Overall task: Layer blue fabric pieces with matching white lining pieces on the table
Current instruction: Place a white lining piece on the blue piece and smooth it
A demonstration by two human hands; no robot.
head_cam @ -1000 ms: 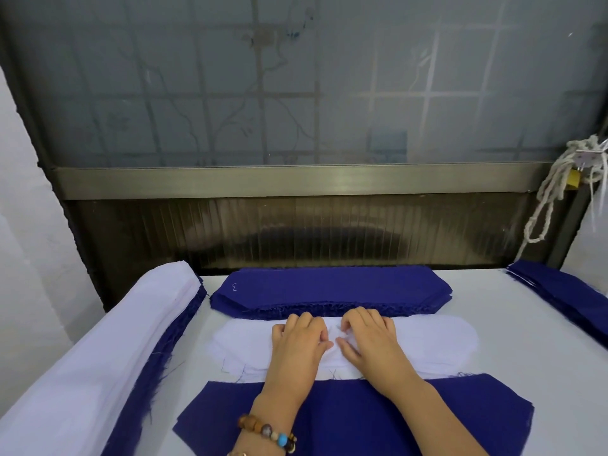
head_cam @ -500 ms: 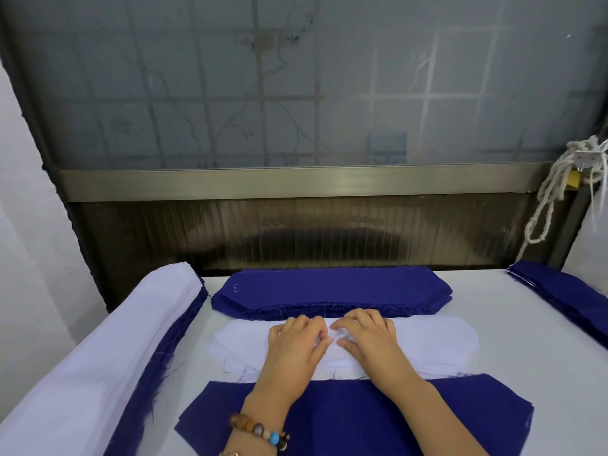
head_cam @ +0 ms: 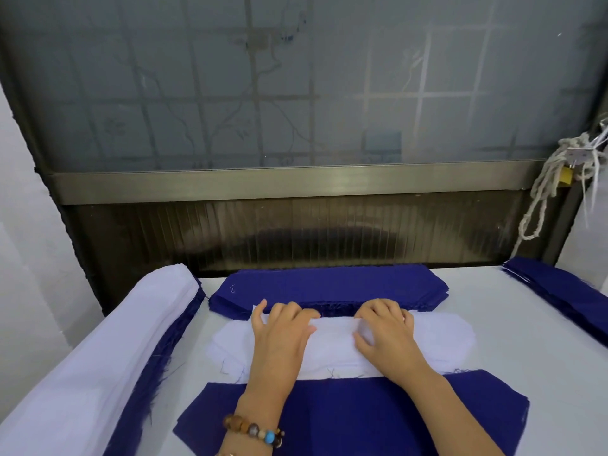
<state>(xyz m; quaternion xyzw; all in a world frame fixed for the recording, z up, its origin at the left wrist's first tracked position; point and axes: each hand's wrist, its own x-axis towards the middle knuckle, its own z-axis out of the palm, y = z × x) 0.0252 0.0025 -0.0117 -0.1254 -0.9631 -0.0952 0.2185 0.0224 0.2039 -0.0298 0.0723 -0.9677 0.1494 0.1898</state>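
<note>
A stack of white lining pieces [head_cam: 437, 337] lies across the middle of the table [head_cam: 533, 383]. My left hand [head_cam: 279, 340] and my right hand [head_cam: 386, 334] rest on it, a hand's width apart. Both have their fingers curled over its far edge and grip the top white piece, which stands slightly raised between them. Just beyond my fingers sits a stack of blue fabric pieces [head_cam: 329, 284]. A single wide blue piece [head_cam: 362, 419] lies flat in front, under my forearms.
A tall pile of white over blue fabric [head_cam: 98, 357] runs along the left side. Another blue stack [head_cam: 559, 287] lies at the right edge. A dark panel and frosted window close off the back, with a knotted rope [head_cam: 543, 199] hanging at the right.
My hands, side by side at the middle of the white stack before, have slid apart and forward to its far edge. The top white piece's edge is now lifted.
</note>
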